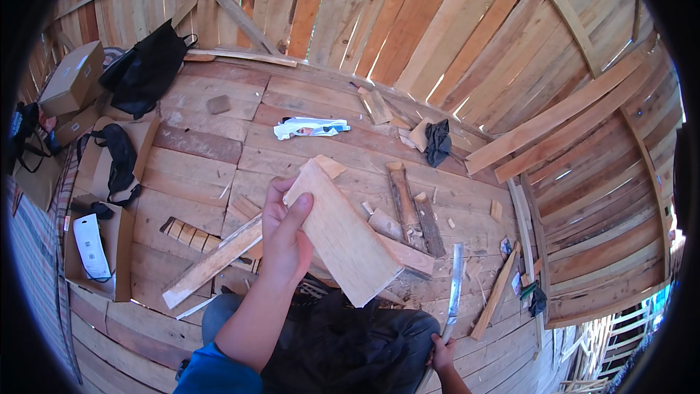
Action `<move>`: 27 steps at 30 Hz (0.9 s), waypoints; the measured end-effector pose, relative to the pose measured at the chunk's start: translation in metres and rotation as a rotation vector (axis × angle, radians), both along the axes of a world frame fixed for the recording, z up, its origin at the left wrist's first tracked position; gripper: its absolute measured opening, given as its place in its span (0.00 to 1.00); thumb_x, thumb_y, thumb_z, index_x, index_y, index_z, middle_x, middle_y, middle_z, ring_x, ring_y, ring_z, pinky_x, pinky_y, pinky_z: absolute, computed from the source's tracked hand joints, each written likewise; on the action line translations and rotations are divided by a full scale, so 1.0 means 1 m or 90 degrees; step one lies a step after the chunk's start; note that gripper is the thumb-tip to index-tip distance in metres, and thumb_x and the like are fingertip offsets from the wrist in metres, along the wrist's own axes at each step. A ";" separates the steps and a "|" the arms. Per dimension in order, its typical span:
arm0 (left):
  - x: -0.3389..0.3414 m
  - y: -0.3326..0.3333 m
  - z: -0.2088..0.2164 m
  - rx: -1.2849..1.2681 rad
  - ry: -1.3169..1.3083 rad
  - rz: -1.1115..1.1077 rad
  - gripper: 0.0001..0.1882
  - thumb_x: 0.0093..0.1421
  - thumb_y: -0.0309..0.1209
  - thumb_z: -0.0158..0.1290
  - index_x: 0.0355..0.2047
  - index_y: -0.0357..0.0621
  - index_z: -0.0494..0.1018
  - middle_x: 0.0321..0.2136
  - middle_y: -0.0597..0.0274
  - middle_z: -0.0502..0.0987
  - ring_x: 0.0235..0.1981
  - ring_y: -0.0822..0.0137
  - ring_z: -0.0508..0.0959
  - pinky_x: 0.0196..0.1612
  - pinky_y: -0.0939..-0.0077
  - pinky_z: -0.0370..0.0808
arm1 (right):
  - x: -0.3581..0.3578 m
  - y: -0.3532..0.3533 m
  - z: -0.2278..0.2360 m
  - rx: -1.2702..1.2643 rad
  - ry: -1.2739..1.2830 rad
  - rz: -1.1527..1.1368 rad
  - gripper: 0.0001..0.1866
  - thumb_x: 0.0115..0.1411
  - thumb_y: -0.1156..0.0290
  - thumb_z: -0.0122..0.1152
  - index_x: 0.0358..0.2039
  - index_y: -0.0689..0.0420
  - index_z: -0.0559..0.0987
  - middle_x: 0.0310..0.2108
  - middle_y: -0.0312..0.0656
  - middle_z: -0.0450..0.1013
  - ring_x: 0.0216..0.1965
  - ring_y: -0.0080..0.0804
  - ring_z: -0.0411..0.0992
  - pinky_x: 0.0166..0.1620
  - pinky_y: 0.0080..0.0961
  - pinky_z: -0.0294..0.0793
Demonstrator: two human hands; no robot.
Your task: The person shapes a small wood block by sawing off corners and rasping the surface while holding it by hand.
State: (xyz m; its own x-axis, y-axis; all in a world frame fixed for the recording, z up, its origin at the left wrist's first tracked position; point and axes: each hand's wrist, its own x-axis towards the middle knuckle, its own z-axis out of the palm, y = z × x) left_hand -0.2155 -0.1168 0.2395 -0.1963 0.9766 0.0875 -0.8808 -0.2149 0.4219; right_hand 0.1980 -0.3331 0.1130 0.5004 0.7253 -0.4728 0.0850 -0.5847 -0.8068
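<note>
My right hand (442, 352), low by my knee, is closed around the handle of a long knife (456, 288), whose blade points up and away from me. My left hand (286, 226) grips a flat, pale board (348, 237) by its upper left edge, thumb pressed on the broad face. The board hangs tilted above my dark lap (394, 339), its lower corner toward my right (the upper end leans off to the left).

Just past my left forearm, a long wood strip (211, 263) lies slantwise on the plank floor (193, 175), near a notched piece of wood (188, 236). To my right lies a narrow wedge of wood (496, 295). Beyond the board, two rough sticks (405, 204) lie side by side among chips. On my left stands an open cardboard box (120, 255) with a white packet (90, 246) in it.

Farther out, a crumpled white bag (312, 128) lies on the floor, and a black plastic bag (437, 144) sits to its right, by some scraps. A big black bag (149, 66) rests at far left, and two long planks (554, 118) slope along the board wall (408, 22).
</note>
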 end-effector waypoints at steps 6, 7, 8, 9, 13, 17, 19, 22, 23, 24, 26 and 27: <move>-0.002 0.003 -0.004 -0.021 -0.010 -0.004 0.16 0.61 0.27 0.55 0.46 0.46 0.63 0.43 0.60 0.74 0.46 0.70 0.75 0.51 0.69 0.73 | 0.002 0.000 -0.003 0.003 -0.009 0.004 0.23 0.58 0.62 0.63 0.13 0.55 0.63 0.06 0.40 0.60 0.04 0.32 0.61 0.07 0.31 0.62; -0.002 0.003 -0.003 -0.021 -0.014 -0.001 0.16 0.60 0.26 0.56 0.46 0.46 0.63 0.43 0.59 0.74 0.46 0.70 0.75 0.51 0.70 0.73 | 0.001 0.000 -0.002 0.001 -0.009 0.002 0.23 0.58 0.62 0.63 0.13 0.55 0.63 0.06 0.40 0.60 0.04 0.32 0.61 0.07 0.30 0.62; -0.002 0.002 -0.001 -0.020 -0.018 0.001 0.16 0.60 0.25 0.56 0.46 0.46 0.63 0.43 0.59 0.74 0.45 0.70 0.75 0.51 0.70 0.73 | 0.000 0.001 -0.001 -0.001 -0.010 0.001 0.23 0.58 0.62 0.63 0.13 0.55 0.62 0.06 0.40 0.60 0.04 0.32 0.61 0.07 0.30 0.62; -0.002 0.002 0.000 -0.020 -0.023 0.004 0.17 0.60 0.24 0.56 0.46 0.46 0.63 0.43 0.59 0.74 0.45 0.71 0.75 0.51 0.71 0.73 | -0.001 0.001 -0.001 -0.004 -0.011 -0.001 0.23 0.58 0.62 0.63 0.13 0.55 0.62 0.06 0.40 0.60 0.04 0.32 0.61 0.07 0.30 0.62; 0.003 0.000 -0.003 0.033 0.172 0.140 0.21 0.55 0.19 0.59 0.45 0.43 0.63 0.41 0.57 0.73 0.43 0.69 0.77 0.46 0.74 0.76 | 0.005 -0.001 -0.005 0.000 0.002 -0.005 0.23 0.58 0.63 0.63 0.13 0.55 0.63 0.06 0.40 0.60 0.04 0.32 0.61 0.07 0.30 0.62; 0.009 -0.010 0.001 0.143 0.462 0.245 0.28 0.50 0.18 0.63 0.47 0.41 0.60 0.41 0.56 0.72 0.43 0.67 0.76 0.47 0.73 0.76 | 0.002 0.001 -0.003 0.002 0.008 -0.009 0.23 0.58 0.63 0.63 0.13 0.55 0.63 0.06 0.40 0.60 0.04 0.32 0.61 0.07 0.30 0.62; 0.013 -0.011 -0.002 0.180 0.537 0.241 0.31 0.49 0.19 0.65 0.48 0.41 0.58 0.41 0.56 0.71 0.45 0.67 0.75 0.49 0.72 0.75 | 0.001 0.000 -0.002 0.006 0.007 -0.012 0.23 0.58 0.63 0.63 0.13 0.55 0.63 0.06 0.40 0.60 0.04 0.32 0.61 0.07 0.30 0.62; 0.016 -0.012 -0.005 0.214 0.560 0.216 0.32 0.48 0.20 0.66 0.48 0.40 0.58 0.42 0.55 0.71 0.46 0.67 0.74 0.48 0.73 0.74 | 0.003 -0.001 -0.004 0.013 0.002 -0.011 0.23 0.58 0.63 0.63 0.13 0.56 0.63 0.06 0.40 0.61 0.04 0.31 0.61 0.07 0.29 0.62; 0.015 -0.011 -0.007 0.232 0.592 0.233 0.32 0.48 0.21 0.66 0.48 0.40 0.58 0.41 0.54 0.71 0.47 0.67 0.74 0.48 0.73 0.74 | 0.004 -0.001 -0.003 0.014 0.002 -0.008 0.23 0.58 0.63 0.64 0.13 0.56 0.64 0.06 0.39 0.61 0.04 0.31 0.62 0.07 0.29 0.63; 0.015 -0.011 -0.008 0.250 0.624 0.249 0.33 0.48 0.21 0.66 0.48 0.41 0.57 0.41 0.54 0.72 0.47 0.67 0.74 0.48 0.73 0.73 | 0.003 -0.001 -0.003 0.013 0.002 -0.006 0.23 0.58 0.64 0.65 0.12 0.56 0.64 0.06 0.39 0.62 0.04 0.30 0.62 0.07 0.28 0.63; 0.014 -0.008 -0.004 0.282 0.658 0.314 0.31 0.47 0.24 0.68 0.47 0.39 0.61 0.36 0.53 0.76 0.42 0.66 0.76 0.43 0.75 0.73 | 0.002 0.000 -0.001 0.014 0.001 -0.005 0.23 0.58 0.63 0.65 0.12 0.56 0.64 0.06 0.39 0.62 0.04 0.30 0.62 0.07 0.28 0.63; 0.015 -0.007 -0.002 0.298 0.675 0.346 0.31 0.46 0.25 0.69 0.46 0.38 0.62 0.33 0.52 0.78 0.40 0.66 0.77 0.40 0.76 0.72 | 0.001 0.000 0.000 0.014 0.002 -0.004 0.24 0.58 0.63 0.65 0.12 0.56 0.64 0.06 0.39 0.62 0.04 0.30 0.63 0.07 0.28 0.63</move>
State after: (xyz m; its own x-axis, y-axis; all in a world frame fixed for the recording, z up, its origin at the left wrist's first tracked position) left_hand -0.2010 -0.1236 0.2377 -0.1826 0.6271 0.7572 0.0863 -0.7570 0.6477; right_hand 0.1989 -0.3331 0.1128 0.5041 0.7319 -0.4585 0.0786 -0.5676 -0.8196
